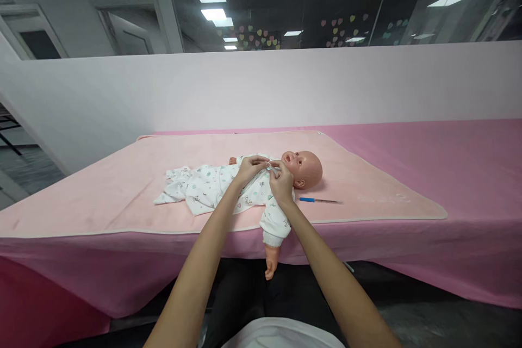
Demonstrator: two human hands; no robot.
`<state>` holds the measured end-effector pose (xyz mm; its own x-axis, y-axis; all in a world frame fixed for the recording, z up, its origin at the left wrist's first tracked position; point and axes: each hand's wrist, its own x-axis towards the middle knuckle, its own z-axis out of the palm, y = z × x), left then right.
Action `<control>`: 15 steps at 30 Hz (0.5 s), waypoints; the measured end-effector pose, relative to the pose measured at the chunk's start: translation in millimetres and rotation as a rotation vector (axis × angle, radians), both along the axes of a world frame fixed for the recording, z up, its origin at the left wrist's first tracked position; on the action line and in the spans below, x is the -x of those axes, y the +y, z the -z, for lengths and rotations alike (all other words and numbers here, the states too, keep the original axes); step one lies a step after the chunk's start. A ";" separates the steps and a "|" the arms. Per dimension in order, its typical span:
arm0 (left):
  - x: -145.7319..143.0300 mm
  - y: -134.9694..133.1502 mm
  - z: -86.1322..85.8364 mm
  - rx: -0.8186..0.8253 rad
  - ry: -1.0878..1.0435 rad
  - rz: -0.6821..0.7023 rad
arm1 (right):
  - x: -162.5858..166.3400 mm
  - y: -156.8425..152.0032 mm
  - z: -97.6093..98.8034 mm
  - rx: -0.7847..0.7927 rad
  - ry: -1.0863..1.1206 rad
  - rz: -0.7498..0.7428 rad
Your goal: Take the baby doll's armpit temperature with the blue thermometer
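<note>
A baby doll (pixel 309 168) lies on its back, head to the right, on a peach mat. It wears a white printed baby shirt (pixel 256 190) and white printed trousers (pixel 199 182). Over the doll's upper chest, just below its chin, my left hand (pixel 253 167) pinches the shirt near the neckline. My right hand (pixel 281 180) meets it there, thumb and fingers pinched at the shirt's front edge. Whatever small fastening lies between the fingertips is too small to make out. One doll arm hangs over the table's front edge.
Beside the doll's head lies a thin blue-handled stick (pixel 308 199). The peach mat (pixel 114 174) covers much of the pink-draped table (pixel 460 174). Behind it stands a low white wall (pixel 285 92) with glass above.
</note>
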<state>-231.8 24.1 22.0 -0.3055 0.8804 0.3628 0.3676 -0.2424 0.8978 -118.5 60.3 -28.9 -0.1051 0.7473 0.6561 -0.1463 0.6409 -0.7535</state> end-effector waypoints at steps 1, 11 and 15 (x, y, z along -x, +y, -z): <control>-0.2 -0.4 -0.1 0.001 -0.003 0.001 | -0.3 -0.2 -0.1 0.004 -0.002 -0.002; -5.9 -3.0 -7.2 0.051 0.083 0.079 | -1.3 -3.2 -2.6 0.029 -0.009 0.008; -7.9 -4.1 -8.4 0.061 0.074 0.047 | -0.3 -3.2 -1.8 0.055 0.025 -0.011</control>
